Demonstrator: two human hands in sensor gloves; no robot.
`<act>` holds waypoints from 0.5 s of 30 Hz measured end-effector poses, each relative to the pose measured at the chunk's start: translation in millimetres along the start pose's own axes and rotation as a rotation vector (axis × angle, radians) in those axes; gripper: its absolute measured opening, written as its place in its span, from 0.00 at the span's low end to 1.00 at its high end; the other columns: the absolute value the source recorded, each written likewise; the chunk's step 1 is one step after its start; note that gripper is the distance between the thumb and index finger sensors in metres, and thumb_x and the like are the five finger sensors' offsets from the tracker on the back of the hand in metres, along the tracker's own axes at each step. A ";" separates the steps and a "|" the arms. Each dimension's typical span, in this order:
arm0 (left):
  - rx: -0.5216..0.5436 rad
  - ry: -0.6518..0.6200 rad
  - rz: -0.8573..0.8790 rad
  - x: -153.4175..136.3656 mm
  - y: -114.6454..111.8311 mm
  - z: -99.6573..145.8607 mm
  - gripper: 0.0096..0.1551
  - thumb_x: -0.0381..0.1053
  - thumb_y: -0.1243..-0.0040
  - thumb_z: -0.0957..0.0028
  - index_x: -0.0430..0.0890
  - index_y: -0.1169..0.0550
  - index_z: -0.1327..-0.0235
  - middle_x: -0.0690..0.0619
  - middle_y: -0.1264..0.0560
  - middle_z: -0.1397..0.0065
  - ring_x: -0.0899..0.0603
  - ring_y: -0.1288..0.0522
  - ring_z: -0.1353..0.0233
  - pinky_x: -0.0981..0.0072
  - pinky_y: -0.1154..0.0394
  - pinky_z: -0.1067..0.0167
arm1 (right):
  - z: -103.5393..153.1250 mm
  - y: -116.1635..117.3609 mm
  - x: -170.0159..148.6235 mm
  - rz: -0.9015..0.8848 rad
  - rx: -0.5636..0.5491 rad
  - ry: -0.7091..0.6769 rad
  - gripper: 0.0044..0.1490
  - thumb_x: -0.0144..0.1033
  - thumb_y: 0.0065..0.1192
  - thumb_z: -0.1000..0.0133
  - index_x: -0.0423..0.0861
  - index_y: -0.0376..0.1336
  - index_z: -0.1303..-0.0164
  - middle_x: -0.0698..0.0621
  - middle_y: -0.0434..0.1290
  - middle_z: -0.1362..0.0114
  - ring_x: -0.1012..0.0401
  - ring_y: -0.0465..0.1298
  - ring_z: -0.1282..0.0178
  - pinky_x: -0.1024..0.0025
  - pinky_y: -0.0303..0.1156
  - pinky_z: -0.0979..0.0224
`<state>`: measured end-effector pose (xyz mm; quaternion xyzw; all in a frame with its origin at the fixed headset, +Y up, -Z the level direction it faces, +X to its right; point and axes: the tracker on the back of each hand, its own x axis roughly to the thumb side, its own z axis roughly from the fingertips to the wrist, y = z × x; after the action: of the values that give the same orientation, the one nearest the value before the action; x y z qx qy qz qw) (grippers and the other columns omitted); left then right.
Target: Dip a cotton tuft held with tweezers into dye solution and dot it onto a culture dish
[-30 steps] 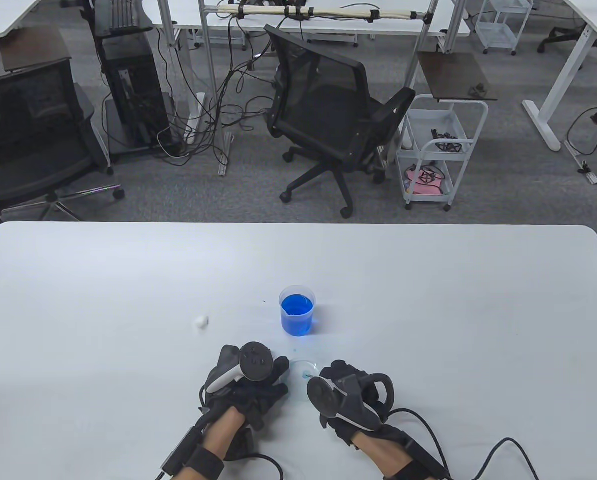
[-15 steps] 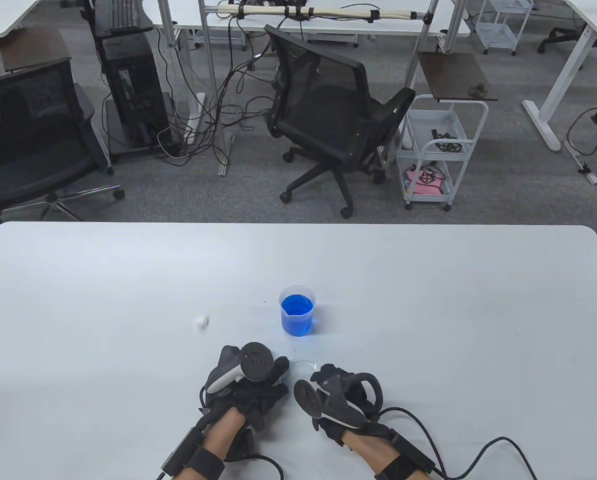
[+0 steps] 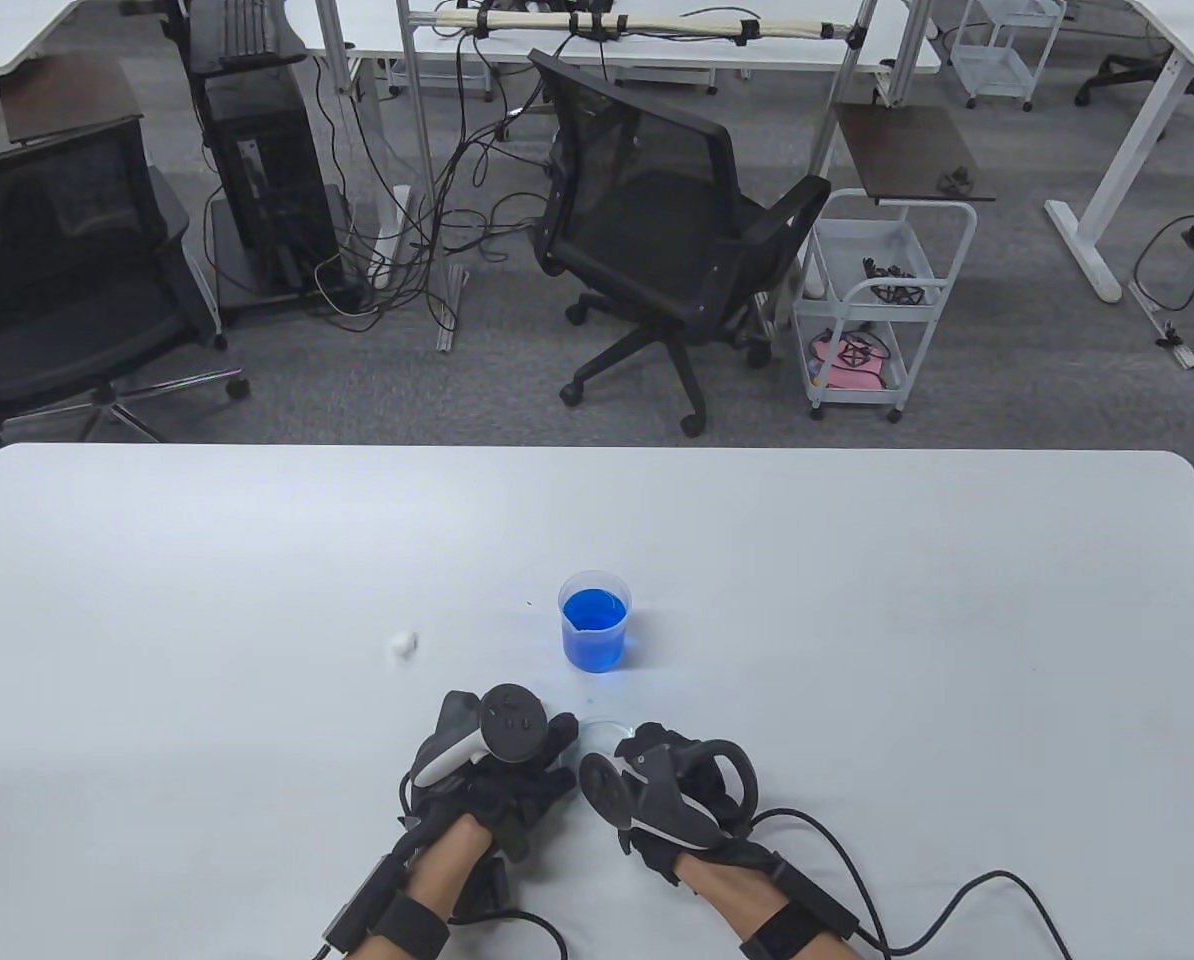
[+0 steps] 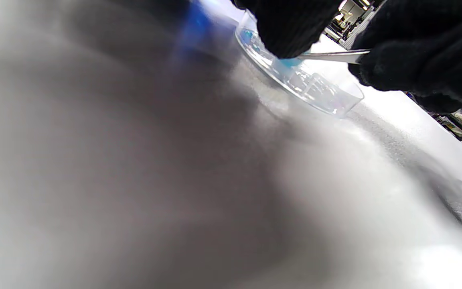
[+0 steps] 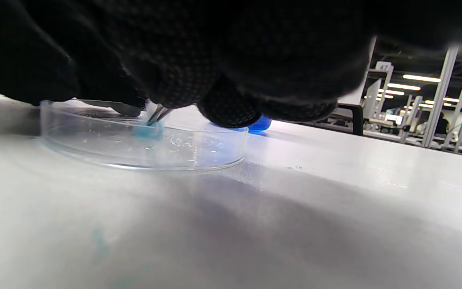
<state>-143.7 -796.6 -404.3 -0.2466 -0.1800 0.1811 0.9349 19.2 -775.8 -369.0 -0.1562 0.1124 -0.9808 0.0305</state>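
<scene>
A clear culture dish (image 3: 600,735) lies on the white table between my hands, and shows in the right wrist view (image 5: 94,154). My left hand (image 3: 560,737) holds its left rim with a fingertip (image 4: 291,24). My right hand (image 3: 647,747) pinches metal tweezers (image 5: 159,114), also seen in the left wrist view (image 4: 335,56). Their tips hold a blue-dyed cotton tuft (image 5: 147,130) down on the dish floor. A beaker of blue dye (image 3: 594,625) stands just beyond the dish.
A loose white cotton tuft (image 3: 402,643) lies on the table left of the beaker. Small blue specks mark the table near the beaker's base. Glove cables trail from both wrists to the table's near edge.
My right hand has moved left over the dish and now covers more of it. My left hand, the dish and the beaker have not moved.
</scene>
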 end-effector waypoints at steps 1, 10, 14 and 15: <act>0.000 0.000 0.001 0.0 0.0 0.0 0.38 0.53 0.45 0.33 0.50 0.46 0.15 0.32 0.57 0.11 0.22 0.63 0.20 0.20 0.63 0.33 | 0.2 -1.9 -0.8 -0.005 -0.007 0.003 0.25 0.36 0.75 0.65 0.32 0.84 0.70 0.34 0.84 0.58 0.61 0.82 0.76 0.68 0.82 0.76; -0.001 0.003 0.014 -1.1 0.6 0.4 0.38 0.53 0.44 0.33 0.50 0.46 0.14 0.32 0.58 0.11 0.22 0.63 0.20 0.20 0.64 0.33 | -14.7 -22.8 0.1 -0.035 -0.003 0.014 0.25 0.36 0.75 0.65 0.32 0.84 0.69 0.34 0.84 0.58 0.61 0.82 0.76 0.68 0.82 0.76; -0.003 0.003 0.026 -2.2 1.1 0.5 0.38 0.53 0.43 0.33 0.51 0.46 0.15 0.33 0.58 0.11 0.22 0.63 0.20 0.20 0.64 0.33 | -21.3 -6.9 7.5 -0.023 0.027 0.000 0.25 0.36 0.75 0.65 0.33 0.84 0.70 0.34 0.84 0.58 0.61 0.82 0.76 0.68 0.82 0.76; -0.004 0.003 0.028 -2.4 1.2 0.6 0.38 0.53 0.43 0.33 0.51 0.46 0.14 0.33 0.58 0.11 0.22 0.63 0.20 0.20 0.64 0.33 | -23.5 -2.3 8.9 -0.025 0.026 -0.001 0.25 0.36 0.75 0.65 0.32 0.84 0.70 0.34 0.84 0.58 0.61 0.82 0.76 0.68 0.82 0.76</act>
<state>-146.3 -796.4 -405.1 -0.2510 -0.1756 0.1936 0.9320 3.3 -769.4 -387.5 -0.1575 0.0975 -0.9825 0.0203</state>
